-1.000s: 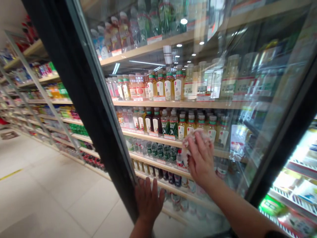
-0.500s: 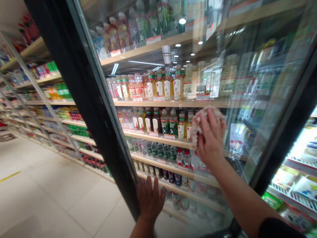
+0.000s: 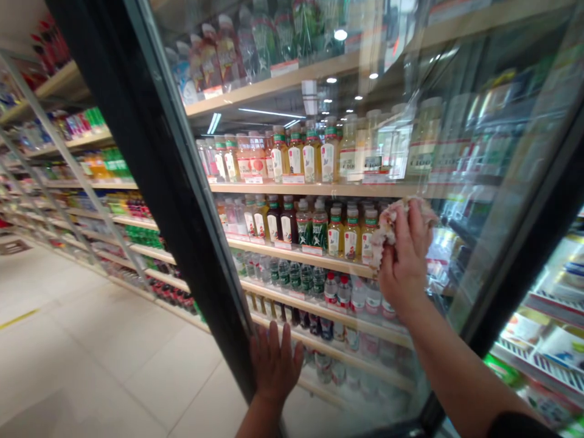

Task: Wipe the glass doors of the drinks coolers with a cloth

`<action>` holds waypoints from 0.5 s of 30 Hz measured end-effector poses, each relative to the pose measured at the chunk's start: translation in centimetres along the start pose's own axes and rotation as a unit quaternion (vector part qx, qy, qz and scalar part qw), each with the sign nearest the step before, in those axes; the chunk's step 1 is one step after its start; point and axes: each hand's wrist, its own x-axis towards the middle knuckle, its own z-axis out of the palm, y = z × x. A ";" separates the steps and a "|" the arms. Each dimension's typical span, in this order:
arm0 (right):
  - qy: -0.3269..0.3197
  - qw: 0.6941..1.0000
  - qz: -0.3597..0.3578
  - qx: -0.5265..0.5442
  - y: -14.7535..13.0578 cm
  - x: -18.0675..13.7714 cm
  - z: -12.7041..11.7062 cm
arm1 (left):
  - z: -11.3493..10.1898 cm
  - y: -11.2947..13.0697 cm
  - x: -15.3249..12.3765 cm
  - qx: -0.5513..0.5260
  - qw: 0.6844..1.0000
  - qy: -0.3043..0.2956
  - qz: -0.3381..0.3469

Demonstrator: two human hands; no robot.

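A glass cooler door with a black frame stands swung open in front of me. My right hand presses a crumpled pale cloth flat against the glass at mid height, fingers closed over it. Lower down, my left hand lies flat on the glass beside the black frame edge, fingers stretched out, holding nothing. Through the glass I see shelves of drink bottles.
Wooden shelves with bottled drinks run along the aisle to the left. A pale tiled floor stretches at lower left. At the right edge the lit cooler interior shows packaged goods on wire racks.
My right hand with the cloth has slid up and to the right across the glass. My left hand has stayed in place on the lower glass.
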 end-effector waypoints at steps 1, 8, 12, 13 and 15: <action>-0.004 1.000 -0.007 -0.001 0.4 0.1 0.0 | 0.1 0.0 -0.1 0.001 1.000 -0.002 0.001; 0.039 0.999 0.009 0.007 3.7 1.5 -1.0 | 0.3 -0.1 -0.6 0.005 1.000 0.003 0.005; 0.022 0.999 0.020 0.016 3.5 -0.4 -1.2 | 0.4 -0.1 -0.8 0.002 1.000 -0.004 0.006; 0.016 1.000 0.021 0.014 3.4 -0.7 -1.2 | 0.4 -0.1 -0.8 0.002 1.000 -0.007 0.006; 0.011 1.000 0.022 0.006 3.3 -0.7 -1.2 | 0.5 -0.2 -0.8 0.002 1.000 -0.006 0.007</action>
